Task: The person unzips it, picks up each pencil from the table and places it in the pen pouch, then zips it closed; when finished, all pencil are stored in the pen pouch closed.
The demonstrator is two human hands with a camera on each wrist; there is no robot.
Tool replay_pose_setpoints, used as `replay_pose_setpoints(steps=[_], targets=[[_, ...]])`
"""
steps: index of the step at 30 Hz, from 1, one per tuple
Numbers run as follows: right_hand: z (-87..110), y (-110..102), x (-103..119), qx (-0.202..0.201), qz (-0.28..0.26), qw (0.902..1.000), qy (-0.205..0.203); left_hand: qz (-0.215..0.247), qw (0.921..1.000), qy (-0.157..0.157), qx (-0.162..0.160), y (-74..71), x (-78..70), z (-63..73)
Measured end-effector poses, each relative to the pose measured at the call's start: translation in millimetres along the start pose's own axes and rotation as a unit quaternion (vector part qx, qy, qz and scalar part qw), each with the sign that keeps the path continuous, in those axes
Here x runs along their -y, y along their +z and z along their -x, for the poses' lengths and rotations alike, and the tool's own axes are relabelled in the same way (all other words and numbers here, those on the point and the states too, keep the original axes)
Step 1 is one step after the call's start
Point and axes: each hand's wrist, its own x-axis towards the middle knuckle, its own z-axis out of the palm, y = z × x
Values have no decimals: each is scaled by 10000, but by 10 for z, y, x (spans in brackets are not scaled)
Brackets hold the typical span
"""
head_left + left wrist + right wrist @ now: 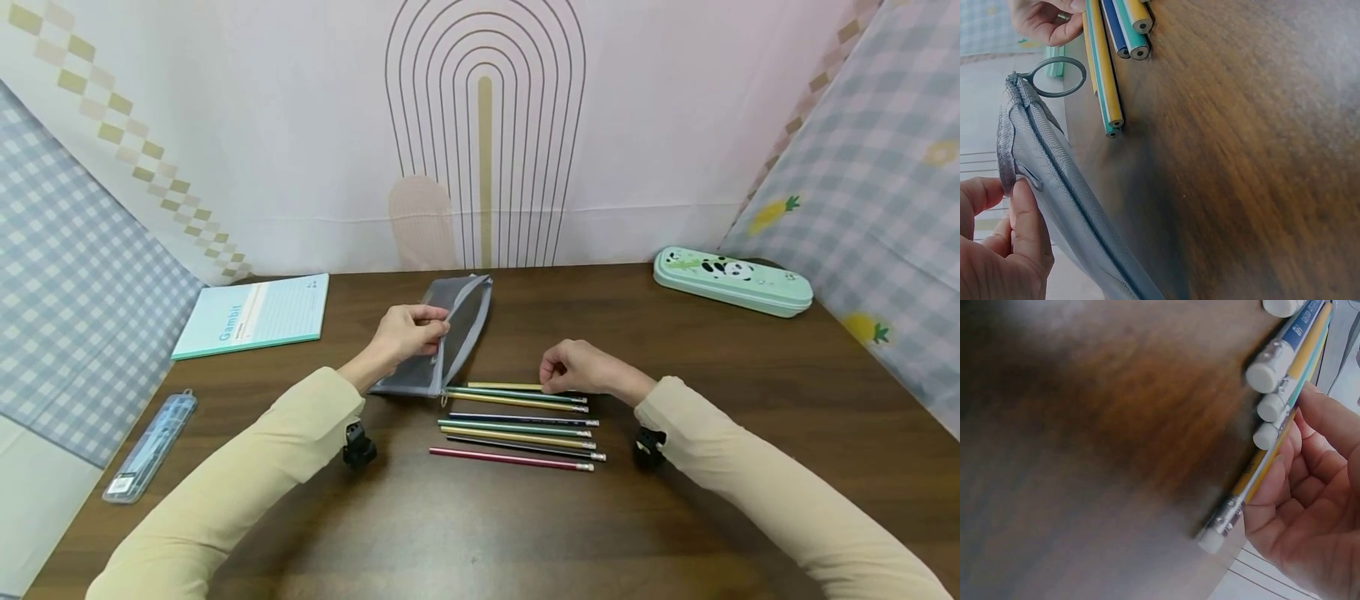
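My left hand (411,332) pinches the upper edge of a grey mesh zipper pouch (408,377) between thumb and fingers. The pouch's mouth gapes toward the right, and a ring (1057,77) hangs at one corner. To the right, my right hand (588,368) is low over the farthest of several pencils. Its thumb and fingers pinch a yellow pencil (1249,472) near the eraser end. Beside that one lie a green pencil (517,394) and another yellow pencil (517,402). Nearer me are more pencils in a row, ending with a red pencil (510,459).
A notebook (277,312) lies at the back left, with a flat clear blue case (153,446) in front of it. At the back right is a green panda pencil case (735,283). Patterned cloth hangs behind and at both sides of the brown table (480,533).
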Motion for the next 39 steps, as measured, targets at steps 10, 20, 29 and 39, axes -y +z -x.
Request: replay_pose_setpoints(steps=[10,20,29,39], targets=[[10,-131,-80,-1179,-493,9916,194,47,10000,37,-24,5,2,-5],[-226,-9,190,-445,-4073,9045,1184,60,10000,14,2,27,16,-23],[-610,114,500,-598,-4598,8720,1569,94,9999,-27,25,56,-11,-28],[-805,146,606,-840,-5163,8324,1828,59,9999,-55,81,51,-4,-27]])
